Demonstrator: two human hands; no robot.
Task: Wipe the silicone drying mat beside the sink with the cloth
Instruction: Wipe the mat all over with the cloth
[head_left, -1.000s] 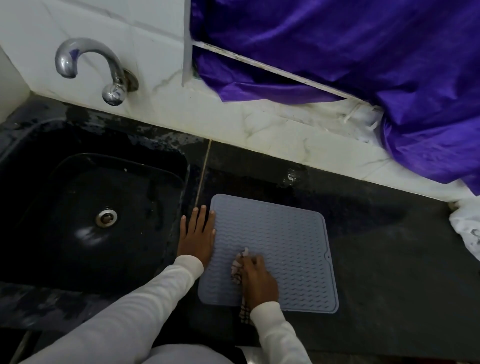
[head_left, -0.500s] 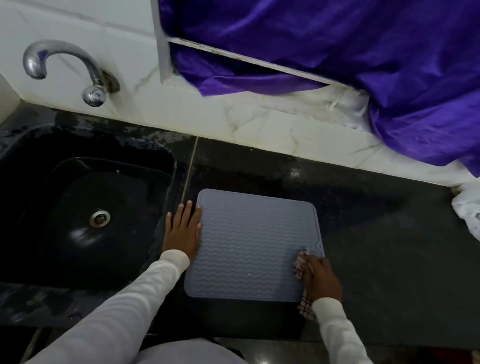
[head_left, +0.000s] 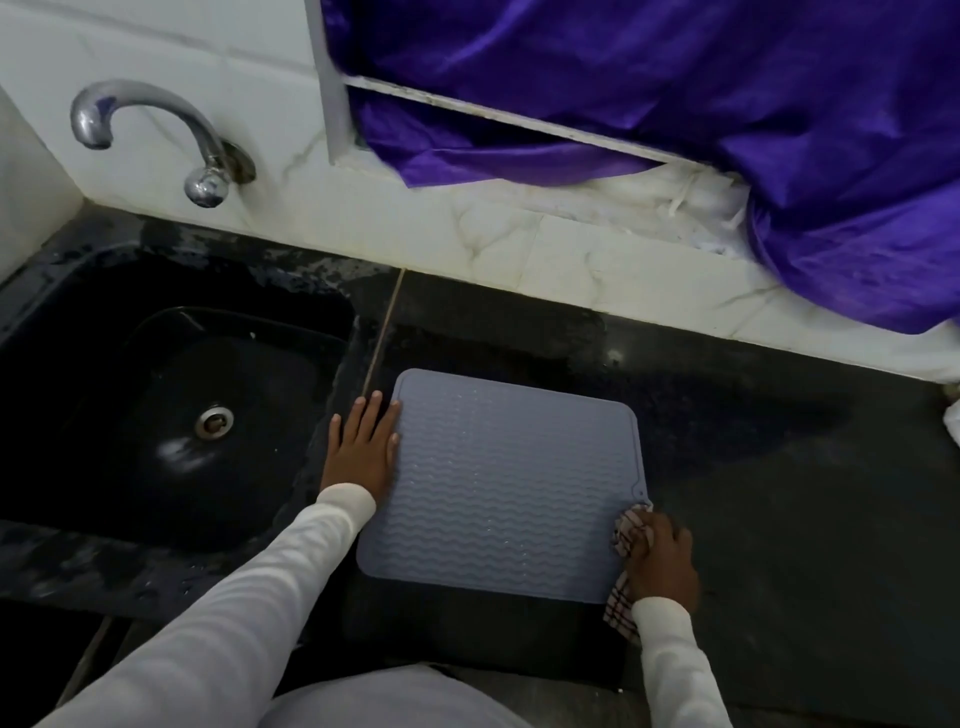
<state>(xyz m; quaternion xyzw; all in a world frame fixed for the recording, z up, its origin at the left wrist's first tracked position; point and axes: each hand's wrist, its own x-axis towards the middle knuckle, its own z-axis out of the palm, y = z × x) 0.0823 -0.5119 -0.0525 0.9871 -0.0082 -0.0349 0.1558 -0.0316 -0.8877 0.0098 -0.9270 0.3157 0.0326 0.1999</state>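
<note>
A grey silicone drying mat (head_left: 506, 483) with a wavy ribbed surface lies flat on the dark counter, just right of the sink. My left hand (head_left: 363, 447) rests flat with straight fingers on the mat's left edge. My right hand (head_left: 662, 561) grips a checked cloth (head_left: 626, 540) at the mat's near right corner, half over the counter. Part of the cloth hangs out below my wrist.
A black sink (head_left: 171, 415) with a metal drain (head_left: 214, 420) sits to the left, under a chrome tap (head_left: 156, 135). Purple fabric (head_left: 675, 104) drapes over the white ledge behind. Dark counter (head_left: 805, 493) extends to the right; a white object (head_left: 953, 415) sits at its far right edge.
My right hand has swept the cloth from the mat's near left part across to its near right corner. The left hand has stayed on the left edge. The camera view shifted slightly.
</note>
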